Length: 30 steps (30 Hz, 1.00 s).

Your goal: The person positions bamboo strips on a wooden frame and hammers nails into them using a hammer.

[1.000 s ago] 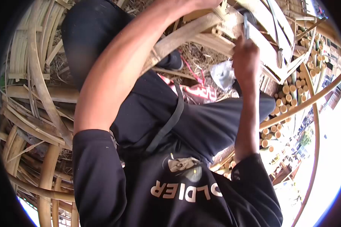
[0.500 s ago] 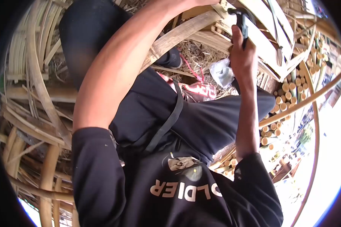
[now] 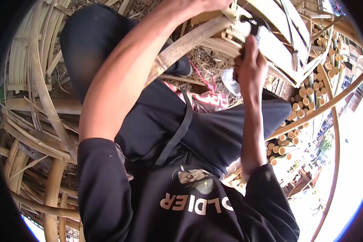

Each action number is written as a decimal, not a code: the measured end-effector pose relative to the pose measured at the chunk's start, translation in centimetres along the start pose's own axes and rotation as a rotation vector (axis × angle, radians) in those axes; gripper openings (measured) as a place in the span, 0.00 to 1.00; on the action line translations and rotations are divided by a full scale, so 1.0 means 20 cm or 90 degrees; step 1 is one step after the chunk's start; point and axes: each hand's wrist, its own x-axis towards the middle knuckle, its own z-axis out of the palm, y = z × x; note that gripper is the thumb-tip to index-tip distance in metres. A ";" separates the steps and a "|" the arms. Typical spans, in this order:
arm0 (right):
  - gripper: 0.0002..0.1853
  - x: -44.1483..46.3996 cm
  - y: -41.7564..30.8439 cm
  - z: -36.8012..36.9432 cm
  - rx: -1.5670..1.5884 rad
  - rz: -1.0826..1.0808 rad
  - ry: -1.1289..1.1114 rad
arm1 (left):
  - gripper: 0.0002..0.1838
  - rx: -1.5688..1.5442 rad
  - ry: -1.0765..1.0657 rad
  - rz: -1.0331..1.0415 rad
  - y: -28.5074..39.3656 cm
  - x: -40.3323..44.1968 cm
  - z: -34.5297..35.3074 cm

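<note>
My right hand (image 3: 252,68) is closed round the handle of a black claw hammer (image 3: 257,29), its head up near a pale bamboo frame (image 3: 266,44). My left hand (image 3: 215,4) reaches to the top edge of the view, beside the end of a bamboo piece (image 3: 230,15). Most of its fingers are cut off or hidden, so its grip does not show. A broad split bamboo strip (image 3: 189,42) slants from that joint down under my left forearm.
A crumpled clear plastic bag (image 3: 230,82) and a red-and-white printed packet (image 3: 210,101) lie by my legs. Cut bamboo poles (image 3: 306,94) are stacked at right, with a long pole (image 3: 322,108) slanting across. Bamboo slats (image 3: 22,60) stand at left.
My right hand and the hammer have come down slightly towards me and a little to the left. My left hand stays at about the same place.
</note>
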 end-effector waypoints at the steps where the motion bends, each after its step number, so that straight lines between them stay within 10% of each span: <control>1: 0.31 -0.02 -0.02 0.00 0.021 -0.037 0.114 | 0.21 0.001 -0.056 -0.043 -0.03 0.00 -0.02; 3: 0.32 -0.07 -0.04 -0.05 0.209 -0.070 0.170 | 0.21 -0.001 -0.176 -0.078 0.02 -0.01 -0.05; 5: 0.31 -0.10 -0.03 -0.12 0.342 -0.038 0.161 | 0.22 -0.002 0.083 0.044 -0.01 -0.01 0.08; 13: 0.27 -0.10 0.14 -0.13 0.365 0.108 -0.003 | 0.23 -0.007 -0.125 -0.046 0.02 0.05 -0.05; 22: 0.30 -0.11 -0.26 -0.32 0.310 -0.225 0.174 | 0.23 -0.006 -0.088 -0.034 0.04 0.02 -0.07; 24: 0.28 0.11 -0.01 -0.05 0.032 -0.481 0.301 | 0.23 -0.001 -0.064 -0.015 0.01 0.02 -0.04; 28: 0.26 0.06 -0.15 -0.10 -0.127 -0.039 0.000 | 0.27 0.005 -0.036 -0.016 0.01 0.04 -0.04; 30: 0.27 0.02 -0.19 -0.19 0.057 -0.352 0.140 | 0.28 0.040 -0.131 -0.092 -0.01 0.03 -0.03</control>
